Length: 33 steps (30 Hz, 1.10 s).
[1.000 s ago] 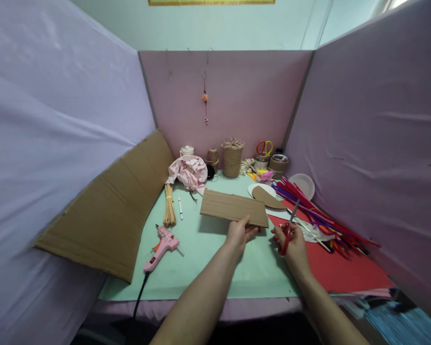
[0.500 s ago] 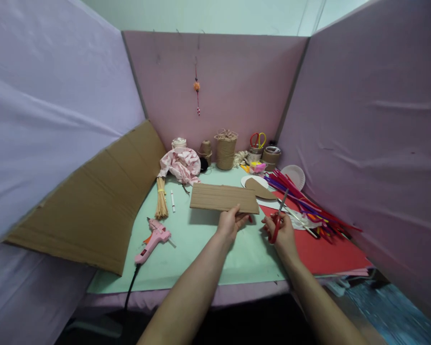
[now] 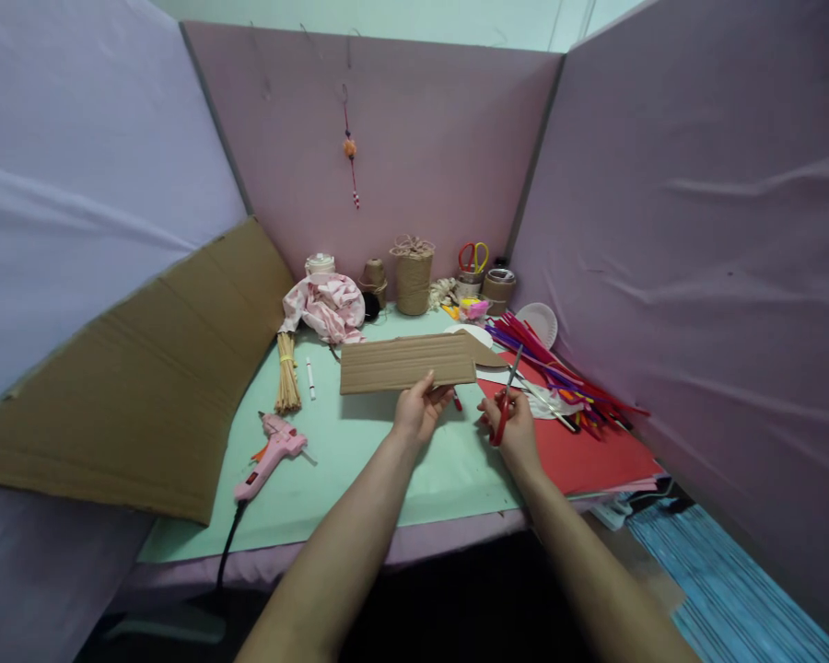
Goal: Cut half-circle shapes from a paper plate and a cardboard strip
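My left hand grips the lower right edge of a rectangular piece of corrugated cardboard, thumb on its face, holding it above the green tabletop. A small red object shows beside those fingers; I cannot make out what it is. To the right, my right hand is closed round the red handles of a pair of scissors. Their blades point up and away and stand apart from the cardboard. Behind the piece lies another brown cardboard cutout, partly covered.
On the left are a large cardboard sheet, a pink glue gun, a bundle of sticks and a white marker. Red paper and pipe cleaners lie right. A twine roll stands at the back.
The whole view has shifted, so the scene sits further left in the picture. Both hands keep their holds on the cardboard and the scissors.
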Available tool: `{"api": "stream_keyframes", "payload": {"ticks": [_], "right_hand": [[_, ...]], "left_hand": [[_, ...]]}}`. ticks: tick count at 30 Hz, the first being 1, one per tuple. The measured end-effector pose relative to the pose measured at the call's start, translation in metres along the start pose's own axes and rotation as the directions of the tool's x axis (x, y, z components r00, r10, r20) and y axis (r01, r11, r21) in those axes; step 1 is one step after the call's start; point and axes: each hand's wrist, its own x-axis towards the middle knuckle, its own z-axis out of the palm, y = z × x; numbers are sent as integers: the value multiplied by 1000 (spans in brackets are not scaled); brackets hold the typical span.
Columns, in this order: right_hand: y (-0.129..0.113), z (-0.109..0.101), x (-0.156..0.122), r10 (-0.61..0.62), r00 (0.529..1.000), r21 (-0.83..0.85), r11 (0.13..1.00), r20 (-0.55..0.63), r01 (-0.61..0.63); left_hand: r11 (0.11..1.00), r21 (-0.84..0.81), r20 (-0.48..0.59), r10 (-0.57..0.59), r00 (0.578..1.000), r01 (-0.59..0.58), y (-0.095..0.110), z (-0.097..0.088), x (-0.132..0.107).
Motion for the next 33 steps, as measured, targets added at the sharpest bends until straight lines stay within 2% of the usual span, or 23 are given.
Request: {"api": "stream_keyframes", "payload": {"ticks": [9, 16, 20, 23, 25, 29, 33], "right_hand": [[-3, -1, -2, -33, 999, 25, 999, 22, 33], [-11, -2, -10, -52, 997, 14, 999, 54, 51], [-25, -10, -34, 21, 989, -51, 999, 148, -13], [-35, -20, -55, 136, 959, -114, 987, 250, -110], [-39, -25, -64, 192, 941, -155, 976, 278, -153], [-38, -30, -70, 232, 928, -243, 956, 292, -163], [-39, -26, -65, 222, 926, -251, 957, 304, -148]], "left_hand": [[999, -14, -2, 37, 999, -37, -1, -1, 0], [999, -22, 52, 36, 998, -35, 0, 1, -3], [999, -33, 91, 33, 995, -30, 1, 2, -4], [999, -42, 123, 37, 992, -32, 1, 4, -7], [998, -47, 138, 42, 989, -36, 0, 6, -10], [998, -52, 192, 27, 981, -17, -6, 10, -18], [998, -25, 261, -41, 965, 49, -21, 14, -30]]}}
